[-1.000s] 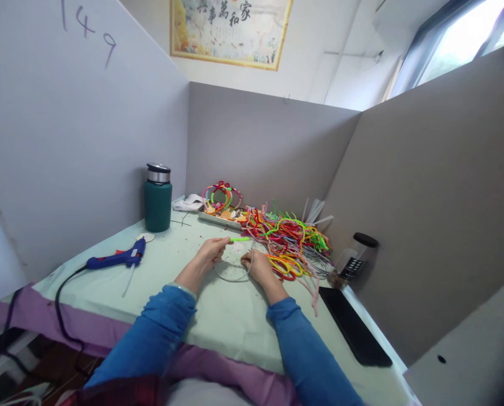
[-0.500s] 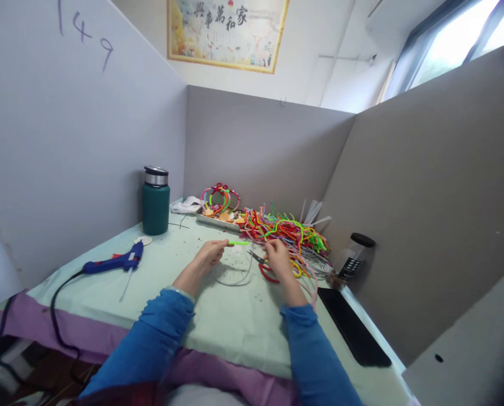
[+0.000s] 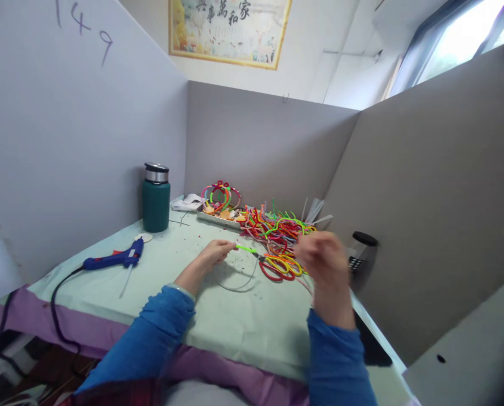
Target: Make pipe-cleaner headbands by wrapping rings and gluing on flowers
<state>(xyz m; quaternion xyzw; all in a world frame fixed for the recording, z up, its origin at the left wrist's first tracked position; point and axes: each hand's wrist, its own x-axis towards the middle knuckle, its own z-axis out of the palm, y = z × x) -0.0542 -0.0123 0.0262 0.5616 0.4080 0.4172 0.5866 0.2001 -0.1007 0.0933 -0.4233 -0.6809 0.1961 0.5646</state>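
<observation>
A short bright green cord (image 3: 245, 248) is pinched in the fingers of my left hand (image 3: 218, 252), over the middle of the table. A thin grey cord (image 3: 239, 290) curves below it, between that hand and the scissors. My right hand (image 3: 323, 259) is raised on the right side and smeared by motion, so its fingers cannot be made out. Scissors with red and yellow handles (image 3: 277, 267) lie between my hands. Behind them is a heap of colourful cords (image 3: 277, 225), partly covered by my right hand.
At the left are a blue glue gun (image 3: 114, 259) with a cable and a green bottle (image 3: 156, 203). Colourful rings (image 3: 221, 196) stand on a metal tray (image 3: 218, 219). A jar (image 3: 362, 248) and a black phone-like slab (image 3: 372, 344) are at the right.
My right hand has moved right and up, away from the scissors, which now show more fully. My left hand still holds the green cord, its free end slightly further right.
</observation>
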